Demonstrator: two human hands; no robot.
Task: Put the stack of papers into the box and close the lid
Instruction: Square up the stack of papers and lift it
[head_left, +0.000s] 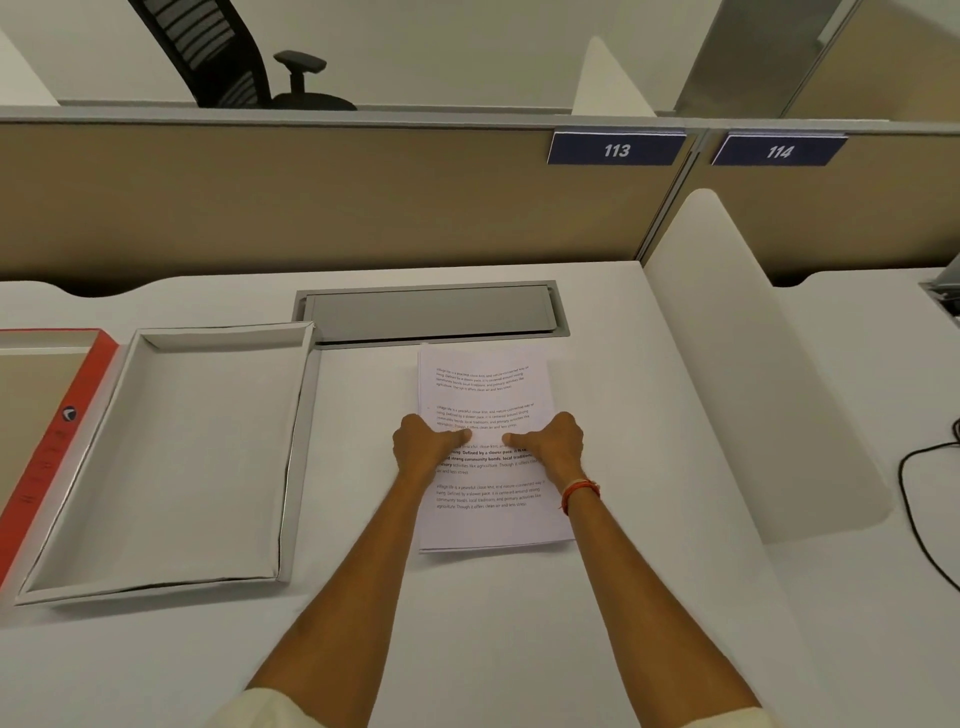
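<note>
White desk (649, 597) in an office cubicle, both hands on a stack of papers (488, 499).

Nearest, two bare forearms reach out from pale sleeves, an orange thread (579, 492) around the right wrist. Left hand (423, 447) and right hand (553, 441) grip the papers at their left and right edges, thumbs pressed on the printed top sheet, fingers curled at the sides; the stack lies flat on the desk. Left of it, apart, sits the open box (171, 457), with its red-edged lid (49, 447) lying further left. Just beyond the papers is a grey cable hatch (431, 312). Farther off, the tan partition (260, 208) carries plates 113 (616, 150) and 114 (779, 151).
</note>
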